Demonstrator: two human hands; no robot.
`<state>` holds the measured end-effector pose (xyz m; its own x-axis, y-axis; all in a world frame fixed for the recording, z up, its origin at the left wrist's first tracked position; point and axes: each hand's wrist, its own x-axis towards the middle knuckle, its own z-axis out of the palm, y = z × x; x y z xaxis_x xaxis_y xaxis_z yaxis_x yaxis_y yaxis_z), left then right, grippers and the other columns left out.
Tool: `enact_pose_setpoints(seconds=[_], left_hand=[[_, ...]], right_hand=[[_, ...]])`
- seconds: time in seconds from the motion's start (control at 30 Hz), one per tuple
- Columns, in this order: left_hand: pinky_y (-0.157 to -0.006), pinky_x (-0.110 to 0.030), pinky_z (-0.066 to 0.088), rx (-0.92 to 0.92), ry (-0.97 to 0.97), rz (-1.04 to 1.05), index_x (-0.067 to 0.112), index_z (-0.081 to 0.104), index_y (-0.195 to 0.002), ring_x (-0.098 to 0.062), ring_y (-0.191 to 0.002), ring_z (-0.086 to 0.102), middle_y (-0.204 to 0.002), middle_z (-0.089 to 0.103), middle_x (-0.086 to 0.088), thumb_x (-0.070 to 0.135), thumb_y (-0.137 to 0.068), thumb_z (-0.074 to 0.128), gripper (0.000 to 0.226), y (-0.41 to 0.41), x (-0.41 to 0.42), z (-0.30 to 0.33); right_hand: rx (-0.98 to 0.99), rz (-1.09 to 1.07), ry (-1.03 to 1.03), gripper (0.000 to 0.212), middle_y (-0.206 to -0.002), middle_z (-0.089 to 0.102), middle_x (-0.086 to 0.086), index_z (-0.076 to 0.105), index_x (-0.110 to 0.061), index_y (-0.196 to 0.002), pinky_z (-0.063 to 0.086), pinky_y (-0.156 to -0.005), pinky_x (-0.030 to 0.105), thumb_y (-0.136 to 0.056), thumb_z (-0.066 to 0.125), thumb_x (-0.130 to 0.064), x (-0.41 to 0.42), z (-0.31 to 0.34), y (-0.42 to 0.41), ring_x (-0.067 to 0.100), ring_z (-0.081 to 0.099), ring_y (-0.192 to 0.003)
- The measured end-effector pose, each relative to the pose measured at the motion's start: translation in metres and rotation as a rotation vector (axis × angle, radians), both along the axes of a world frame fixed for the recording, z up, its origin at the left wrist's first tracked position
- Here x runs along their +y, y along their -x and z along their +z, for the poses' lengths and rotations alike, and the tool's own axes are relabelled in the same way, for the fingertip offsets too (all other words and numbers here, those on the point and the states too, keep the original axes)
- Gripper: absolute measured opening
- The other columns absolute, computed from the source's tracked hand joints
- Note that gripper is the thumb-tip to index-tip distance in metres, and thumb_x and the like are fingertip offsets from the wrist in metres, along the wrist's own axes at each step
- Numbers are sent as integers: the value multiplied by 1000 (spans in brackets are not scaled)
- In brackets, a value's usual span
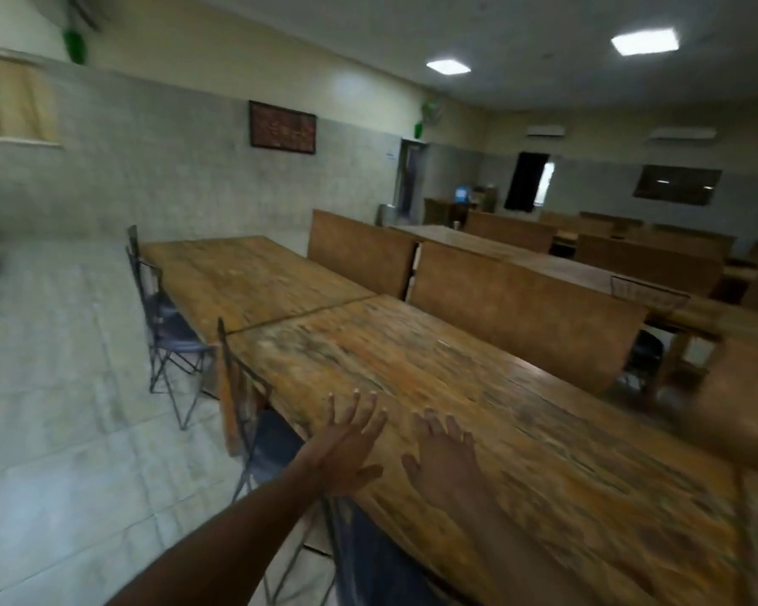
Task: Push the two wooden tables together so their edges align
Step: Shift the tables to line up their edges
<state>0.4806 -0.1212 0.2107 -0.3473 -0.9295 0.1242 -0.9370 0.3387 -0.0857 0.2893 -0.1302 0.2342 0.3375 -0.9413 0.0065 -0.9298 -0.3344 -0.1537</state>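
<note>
Two worn wooden tables stand end to end. The near table [478, 387] runs from the lower right toward the middle, and the far table [246, 273] continues beyond it. A thin dark seam separates their short ends, and their left edges look slightly offset there. My left hand [351, 443] hovers over the near table's left edge with fingers spread and holds nothing. Beside it, my right hand [445, 457] lies open over the tabletop, palm down. The picture is blurred by motion.
Metal folding chairs [171, 325] stand along the tables' left side, one [254, 430] right by my left arm. Wooden bench backs [521, 308] line the right side, with more tables [631, 273] behind. Tiled floor [53, 387] lies to the left.
</note>
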Motion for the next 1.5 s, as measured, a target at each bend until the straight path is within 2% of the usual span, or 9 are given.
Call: enact_pose_setpoints(seconds=[0.33,0.47,0.6,0.87,0.97,1.17,1.23,1.37,1.5], left_hand=[[-117,-67,-9,34,-7,222,16,0,-159,-38,-152,-14,-168,-8,-14,61,-96,43,89,-302,-41,27],[-117,-65,-11,63,27,273,18,-3,-159,-37,-152,-15,-168,-10,-13,61,-96,41,88,-384,-68,27],[-117,-65,-8,54,11,302,18,-1,-159,-37,-153,-12,-168,-8,-12,65,-95,39,89,-462,-113,9],[-120,-65,-5,-33,-142,272,16,-3,-158,-38,-151,-17,-167,-12,-14,58,-98,42,85,-587,-252,-35],[-118,-65,-9,-111,-227,197,14,-3,-158,-38,-151,-17,-166,-16,-14,52,-100,43,83,-626,-313,-41],[-121,-62,-2,-41,-283,130,13,1,-158,-36,-152,-15,-167,-13,-14,36,-105,41,70,-682,-427,-44],[-121,-62,1,-55,-338,124,11,2,-158,-38,-152,-14,-167,-12,-15,27,-105,40,67,-702,-461,-55],[-121,-63,3,-118,-446,42,9,1,-158,-42,-152,-13,-167,-12,-16,17,-102,39,68,-733,-538,-101],[-119,-65,0,-183,-509,-151,7,-1,-158,-43,-151,-12,-167,-12,-18,26,-103,35,68,-749,-627,-161]], right_hand=[[-55,171,-36,67,-168,12,7,14,-21,-158,14,-120,59,-102,38,-48,-81,6,-323,37,9,-153],[-30,194,-10,66,-165,21,11,19,-18,-157,20,-116,58,-101,38,-48,-124,13,-404,38,18,-149],[-40,190,-1,68,-165,20,11,19,-18,-157,22,-117,55,-100,40,-48,-182,3,-477,37,20,-149],[-257,272,11,53,-160,34,6,36,-17,-150,36,-114,39,-100,45,-29,-329,-62,-615,24,36,-144],[-256,206,-19,52,-160,33,5,34,-16,-150,33,-114,37,-101,44,-29,-387,-87,-670,23,34,-145],[-193,143,-148,74,-164,17,15,18,-3,-154,24,-122,40,-98,56,-31,-483,-113,-748,32,11,-153],[-184,87,-185,73,-164,12,19,15,-1,-154,24,-122,42,-99,56,-26,-510,-127,-766,36,10,-152],[-235,-87,-263,77,-167,2,18,8,-2,-156,22,-123,42,-98,56,-19,-560,-173,-799,36,5,-154],[-287,-374,-223,85,-168,1,11,5,-7,-158,8,-126,44,-96,56,-35,-609,-225,-814,33,-4,-155]])
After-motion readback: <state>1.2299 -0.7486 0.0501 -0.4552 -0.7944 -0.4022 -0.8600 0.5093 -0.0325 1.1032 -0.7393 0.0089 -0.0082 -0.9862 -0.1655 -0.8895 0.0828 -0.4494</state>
